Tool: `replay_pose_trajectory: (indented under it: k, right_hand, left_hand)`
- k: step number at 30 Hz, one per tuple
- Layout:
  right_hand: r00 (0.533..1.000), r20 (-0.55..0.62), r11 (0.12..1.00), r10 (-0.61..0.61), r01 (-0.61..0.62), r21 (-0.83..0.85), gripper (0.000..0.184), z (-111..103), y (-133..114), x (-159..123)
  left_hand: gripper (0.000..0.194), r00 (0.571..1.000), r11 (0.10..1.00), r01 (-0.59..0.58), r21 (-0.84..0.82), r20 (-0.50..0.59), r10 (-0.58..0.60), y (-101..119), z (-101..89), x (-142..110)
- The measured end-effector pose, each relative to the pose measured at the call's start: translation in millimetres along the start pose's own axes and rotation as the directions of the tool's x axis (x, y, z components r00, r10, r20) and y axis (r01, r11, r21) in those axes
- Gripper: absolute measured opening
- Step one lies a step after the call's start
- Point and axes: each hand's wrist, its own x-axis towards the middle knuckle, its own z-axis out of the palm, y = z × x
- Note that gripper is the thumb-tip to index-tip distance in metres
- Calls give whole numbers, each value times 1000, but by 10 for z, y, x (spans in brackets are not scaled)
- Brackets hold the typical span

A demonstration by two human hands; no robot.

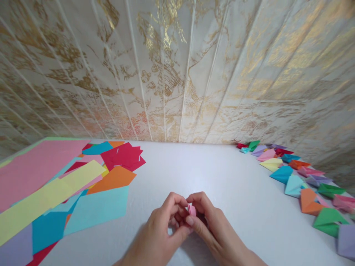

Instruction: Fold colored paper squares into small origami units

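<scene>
A small folded piece of pink paper (192, 210) is pinched between my two hands, low over the white table at the front middle. My left hand (169, 221) grips it from the left, its fingers curled and its thumb pressed near the lower edge. From the right, my right hand (212, 221) holds the same paper between thumb and index finger. Most of the folded paper is covered by the fingers, so its full shape cannot be made out.
Loose coloured sheets lie on the left, among them a large pink sheet (41, 162), a yellow strip (52, 197) and a light blue sheet (98, 208). Several folded paper pieces, such as a green one (328, 221), line the right. A patterned curtain (172, 74) hangs behind the white table (177, 166).
</scene>
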Motion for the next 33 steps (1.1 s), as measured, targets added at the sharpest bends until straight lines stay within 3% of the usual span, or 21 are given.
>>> replay_pose_trajectory:
  k: [4, 13, 20, 25, 33]
  right_hand:
    - [999, 32, 987, -25, 30, -159, 21, 3, 9, -14]
    - [994, 12, 946, -105, 104, -306, 23, -18, 5, -9]
    - [957, -62, 781, -284, 193, -594, 46, -55, 13, 23]
    - [950, -57, 849, -307, 247, -467, 46, 0, 55, -5]
    - [966, -47, 912, -255, 224, -343, 44, 12, 49, -13]
  left_hand:
    - [12, 1000, 999, -21, 25, 7, 21, -5, 12, -6]
    - [8, 1000, 997, -3, -76, 29, 5, -13, 13, 4]
    - [14, 1000, 998, 14, -54, 3, -14, -27, -12, 21]
    - [8, 999, 999, -36, 35, -17, 37, -1, -18, 23]
    - [6, 999, 999, -23, 43, -44, 25, 21, -25, 26]
